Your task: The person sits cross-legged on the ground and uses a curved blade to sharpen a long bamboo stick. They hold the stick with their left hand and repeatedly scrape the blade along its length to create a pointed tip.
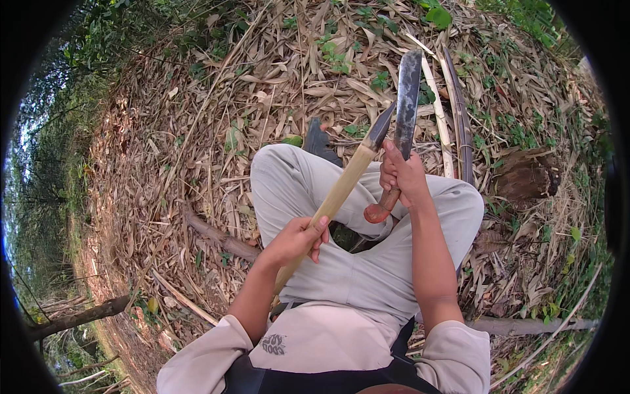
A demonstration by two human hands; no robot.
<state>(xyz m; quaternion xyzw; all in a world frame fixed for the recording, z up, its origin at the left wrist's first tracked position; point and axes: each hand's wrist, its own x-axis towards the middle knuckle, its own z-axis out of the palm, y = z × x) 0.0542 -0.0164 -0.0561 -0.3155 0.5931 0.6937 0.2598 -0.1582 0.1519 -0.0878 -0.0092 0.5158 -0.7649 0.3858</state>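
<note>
Bamboo stick (342, 184), pale, with a dark pointed tip: we find it slanting over the lap, low end by the waist, tip up and to the right. Our left hand (298, 241) is wrapped around its lower half, thumb laid over the top. Our right hand (402, 174) is a closed fist on the handle of a broad knife (408, 98), blade pointing away from the body, dark and mottled; the reddish knob of the handle juts out below the fist. Stick tip and blade lie side by side; we cannot tell whether they touch.

We sit with knees spread in light grey trousers (285, 177), a dark boot (320, 141) showing beyond the left knee. Dry leaf litter (230, 118) surrounds us. Past the right knee, a pale strip (438, 111) lies beside a dark strip (458, 111); farther right, a brown stump (525, 176).
</note>
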